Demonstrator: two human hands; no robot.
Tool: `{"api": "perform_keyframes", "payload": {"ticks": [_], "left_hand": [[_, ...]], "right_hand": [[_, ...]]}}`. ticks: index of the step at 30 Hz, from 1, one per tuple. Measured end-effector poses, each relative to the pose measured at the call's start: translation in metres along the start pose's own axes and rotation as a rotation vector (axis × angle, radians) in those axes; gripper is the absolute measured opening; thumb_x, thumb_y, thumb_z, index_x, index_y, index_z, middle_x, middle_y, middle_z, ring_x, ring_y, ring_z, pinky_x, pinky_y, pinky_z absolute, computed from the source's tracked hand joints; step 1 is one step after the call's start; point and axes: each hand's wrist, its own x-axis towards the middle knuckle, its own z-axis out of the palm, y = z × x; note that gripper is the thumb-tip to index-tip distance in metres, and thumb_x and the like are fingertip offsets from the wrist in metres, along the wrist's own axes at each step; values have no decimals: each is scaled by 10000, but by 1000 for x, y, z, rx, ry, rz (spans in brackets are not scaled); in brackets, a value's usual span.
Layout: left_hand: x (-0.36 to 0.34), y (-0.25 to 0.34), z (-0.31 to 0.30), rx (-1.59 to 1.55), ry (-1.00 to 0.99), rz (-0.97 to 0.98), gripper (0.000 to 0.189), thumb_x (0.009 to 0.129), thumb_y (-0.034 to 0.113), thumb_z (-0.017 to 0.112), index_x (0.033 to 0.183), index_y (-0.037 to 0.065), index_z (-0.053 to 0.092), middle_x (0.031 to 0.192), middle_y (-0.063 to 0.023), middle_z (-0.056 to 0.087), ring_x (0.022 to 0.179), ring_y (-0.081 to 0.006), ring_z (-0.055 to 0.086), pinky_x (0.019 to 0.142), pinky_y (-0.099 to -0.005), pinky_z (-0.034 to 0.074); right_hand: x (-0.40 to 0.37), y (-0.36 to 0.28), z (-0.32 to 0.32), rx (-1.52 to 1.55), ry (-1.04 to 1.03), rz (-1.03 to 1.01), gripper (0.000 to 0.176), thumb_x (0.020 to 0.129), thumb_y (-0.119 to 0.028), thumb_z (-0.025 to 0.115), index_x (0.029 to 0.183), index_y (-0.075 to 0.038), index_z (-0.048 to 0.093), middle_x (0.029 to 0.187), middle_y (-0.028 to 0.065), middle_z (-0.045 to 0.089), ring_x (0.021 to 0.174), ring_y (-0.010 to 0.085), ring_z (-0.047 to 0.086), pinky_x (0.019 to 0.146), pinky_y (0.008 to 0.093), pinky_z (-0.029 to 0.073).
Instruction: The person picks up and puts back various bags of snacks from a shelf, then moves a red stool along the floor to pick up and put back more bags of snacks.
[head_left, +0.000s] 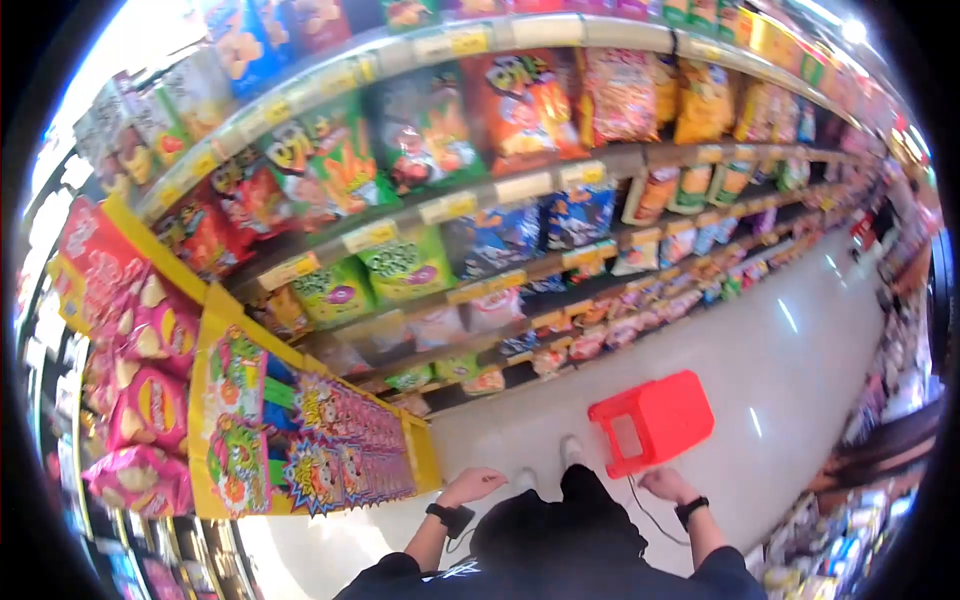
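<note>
My left hand (pixel 475 486) is held in front of my body on the left, near the yellow display stand, with its fingers loosely curled and too small to read clearly. On the right, my right hand (pixel 666 485) is closed just below a red basket (pixel 675 415) on the floor; whether it touches or grips anything cannot be made out. A thin dark cord (pixel 645 508) hangs near that hand. Both wrists carry dark bands. My shoes (pixel 572 450) show on the floor between the hands.
Curved shelves (pixel 525 187) full of snack bags run across the front. A yellow display stand (pixel 425 452) with hanging packets stands on the left, beside pink chip bags (pixel 150 408). The grey floor (pixel 785 330) stretches to the right, towards more goods.
</note>
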Motion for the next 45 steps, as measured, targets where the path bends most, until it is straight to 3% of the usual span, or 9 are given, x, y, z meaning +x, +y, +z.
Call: {"api": "perform_keyframes", "payload": {"ticks": [8, 17, 26, 33, 38, 39, 40, 42, 45], "left_hand": [[-5, -45, -1, -9, -132, -54, 285, 835, 322, 549, 952, 97, 677, 883, -92, 673, 840, -212, 634, 776, -302, 481], [14, -121, 8, -28, -84, -218, 291, 798, 303, 538, 927, 92, 691, 789, -71, 672, 729, -172, 639, 714, -297, 494], [-24, -223, 83, -609, -223, -744, 290, 850, 225, 445, 1024, 94, 637, 876, -93, 653, 701, -191, 634, 601, -324, 476], [-44, -152, 59, 40, -284, -419, 276, 863, 217, 445, 978, 28, 610, 863, -130, 629, 748, -227, 614, 616, -346, 465], [18, -202, 51, -584, -117, -749, 272, 830, 245, 473, 1006, 90, 609, 873, -99, 634, 777, -219, 622, 700, -376, 440], [17, -184, 46, -492, -17, -687, 267, 827, 251, 474, 995, 100, 616, 860, -90, 636, 774, -208, 622, 693, -372, 436], [16, -177, 39, -471, 4, -541, 299, 856, 277, 466, 1038, 77, 592, 863, -83, 614, 699, -165, 596, 522, -252, 451], [14, -140, 29, -458, 118, -474, 259, 821, 233, 484, 972, 70, 615, 793, -94, 637, 716, -194, 620, 634, -336, 455], [9, -155, 39, -448, 233, -496, 255, 825, 227, 477, 964, 67, 619, 777, -90, 637, 661, -187, 614, 573, -316, 461]], "right_hand": [[-45, -24, 44, 139, 127, -17, 214, 815, -185, 509, 889, -63, 668, 850, 105, 667, 819, 233, 634, 758, 327, 489], [-48, -32, 61, -179, 192, -16, 216, 770, -212, 508, 879, -83, 643, 822, 134, 611, 815, 322, 579, 713, 402, 471], [-51, -33, 36, -135, 50, 121, 258, 782, -237, 485, 911, -85, 648, 855, 140, 649, 836, 307, 611, 738, 382, 480], [-45, 1, 49, -62, 43, 186, 264, 744, -250, 504, 887, -91, 659, 828, 159, 649, 806, 326, 614, 704, 408, 485], [-31, 17, 52, 28, 77, 131, 320, 806, -291, 486, 956, -43, 621, 898, 173, 642, 857, 332, 609, 757, 404, 475], [-24, 20, 55, 43, 60, 127, 316, 827, -284, 470, 976, -48, 619, 924, 164, 638, 887, 320, 601, 780, 398, 468], [-14, 26, 61, 63, 41, 122, 313, 849, -276, 454, 995, -53, 618, 950, 155, 634, 917, 309, 592, 802, 392, 460], [8, 34, 72, 17, 49, 64, 336, 857, -276, 426, 1009, -39, 610, 999, 186, 619, 947, 352, 573, 803, 419, 454], [24, 30, 60, -101, -53, 11, 310, 828, -267, 451, 950, -34, 614, 947, 204, 625, 886, 364, 590, 768, 440, 462]]}}
